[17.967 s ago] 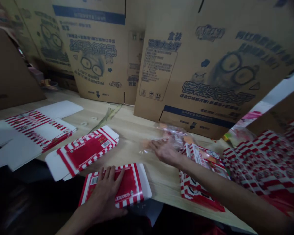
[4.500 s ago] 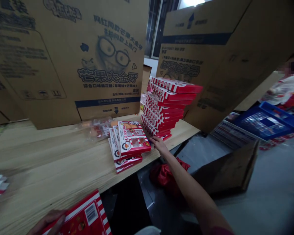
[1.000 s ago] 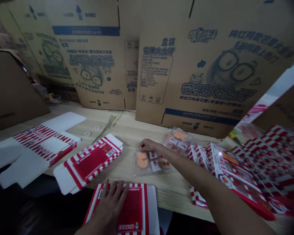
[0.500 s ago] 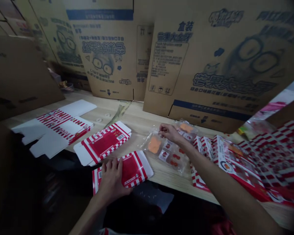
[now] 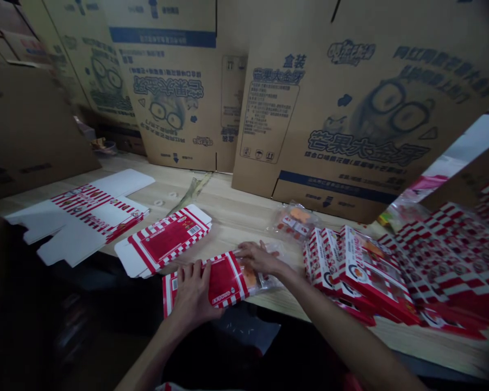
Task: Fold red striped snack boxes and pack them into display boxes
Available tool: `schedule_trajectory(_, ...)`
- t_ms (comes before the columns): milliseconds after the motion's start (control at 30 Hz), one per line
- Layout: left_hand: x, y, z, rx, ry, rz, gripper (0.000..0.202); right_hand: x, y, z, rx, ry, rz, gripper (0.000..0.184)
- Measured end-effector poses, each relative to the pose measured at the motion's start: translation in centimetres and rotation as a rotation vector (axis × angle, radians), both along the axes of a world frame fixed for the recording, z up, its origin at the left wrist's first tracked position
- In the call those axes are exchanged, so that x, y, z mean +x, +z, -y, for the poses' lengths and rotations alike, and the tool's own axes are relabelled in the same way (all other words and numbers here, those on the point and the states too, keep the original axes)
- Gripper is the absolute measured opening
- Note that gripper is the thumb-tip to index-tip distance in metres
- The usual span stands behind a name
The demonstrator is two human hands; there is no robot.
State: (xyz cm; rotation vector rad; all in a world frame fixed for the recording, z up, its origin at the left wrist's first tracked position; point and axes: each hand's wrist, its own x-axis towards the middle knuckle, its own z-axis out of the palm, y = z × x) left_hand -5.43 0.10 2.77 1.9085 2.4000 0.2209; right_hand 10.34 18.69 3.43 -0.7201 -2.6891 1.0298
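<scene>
My left hand [image 5: 192, 293] is wrapped over a red-and-white striped carton [image 5: 227, 278] at the table's front edge, thumb on the near side and fingers on top. At the carton's right end, my right hand [image 5: 259, 257] grips a clear plastic packet [image 5: 271, 282] of orange pieces. Part of the packet sits at or inside that end; the hand hides how far in it is. Another clear packet [image 5: 294, 221] with orange and red pieces lies behind my right hand. Left of the carton rests a small stack of flattened striped cartons [image 5: 165, 240].
Unfolded white-and-striped carton blanks [image 5: 55, 218] lie at the left. Filled striped boxes [image 5: 375, 266] pile up on the right. Large brown cardboard boxes [image 5: 212, 125] stand along the back. A strip of tape [image 5: 191, 191] lies on the wooden table [image 5: 224, 217].
My right hand has brought the near packet leftward to the carton's right end. The carton's right flap is now out of sight. My left hand keeps its hold, and the view has shifted slightly.
</scene>
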Motion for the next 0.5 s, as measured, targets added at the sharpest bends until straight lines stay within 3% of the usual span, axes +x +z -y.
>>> schedule_trajectory(167, -0.5, 0.1, -0.4, -0.088, -0.008, 0.010, 0.111, 0.7, -1.2, 0.8, 0.015, -0.273, -0.040, 0.033)
schedule_trajectory(300, -1.0, -0.2, -0.4, -0.111, -0.039, -0.007, 0.113, 4.8, -1.7, 0.5, 0.080, -0.731, -0.146, 0.044)
schedule_trajectory(367, -0.9, -0.3, -0.5, -0.117, -0.047, -0.013, 0.112, 6.5, -1.8, 1.1, 0.056, -0.884, -0.195, 0.046)
schedule_trajectory(433, -0.5, -0.3, -0.8, -0.118, -0.059, -0.013, 0.110, 6.8, -1.9, 2.5, -0.055, -0.879, -0.231, 0.045)
schedule_trajectory(500, 0.0, -0.3, -1.1, -0.107, -0.070, -0.018, 0.108, 5.7, -2.0, 4.2, -0.243, -0.759, -0.284, 0.044)
